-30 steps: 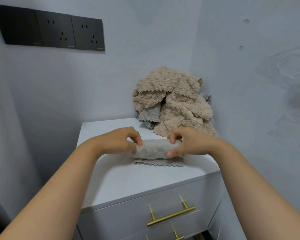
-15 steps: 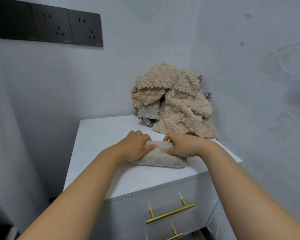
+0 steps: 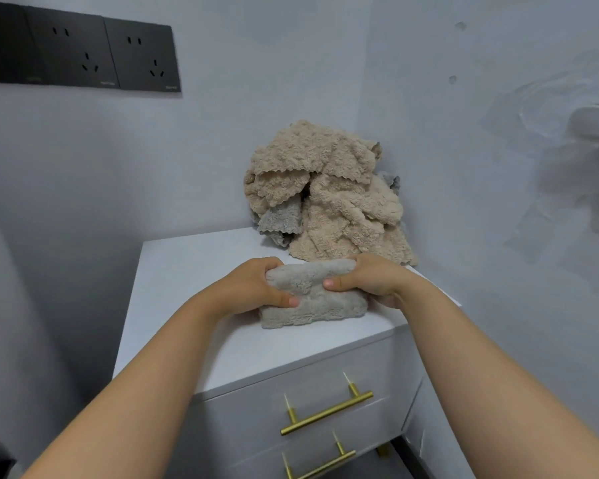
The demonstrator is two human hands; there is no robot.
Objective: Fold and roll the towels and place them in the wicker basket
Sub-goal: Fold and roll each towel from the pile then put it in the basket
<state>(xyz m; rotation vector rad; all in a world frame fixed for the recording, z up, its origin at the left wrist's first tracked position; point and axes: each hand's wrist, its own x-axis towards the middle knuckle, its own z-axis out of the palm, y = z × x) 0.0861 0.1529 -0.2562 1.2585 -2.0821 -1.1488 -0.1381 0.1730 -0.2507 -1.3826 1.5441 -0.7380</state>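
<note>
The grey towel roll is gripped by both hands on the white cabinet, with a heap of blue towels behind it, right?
Not blue: the head view shows the heap behind it is mostly beige with some grey. The left hand and right hand do grip the grey towel roll on the white cabinet.

Soft, even, cool light leaves only faint shadows and no glare, while wide-angle distortion bends the slightly soft edges.

1. The only view, worn on the head, looks forward and down, close over the white cabinet (image 3: 187, 305).
2. It faces the room corner, with the towel pile (image 3: 325, 188) mid-frame and wall sockets (image 3: 83, 57) at upper left.
</note>
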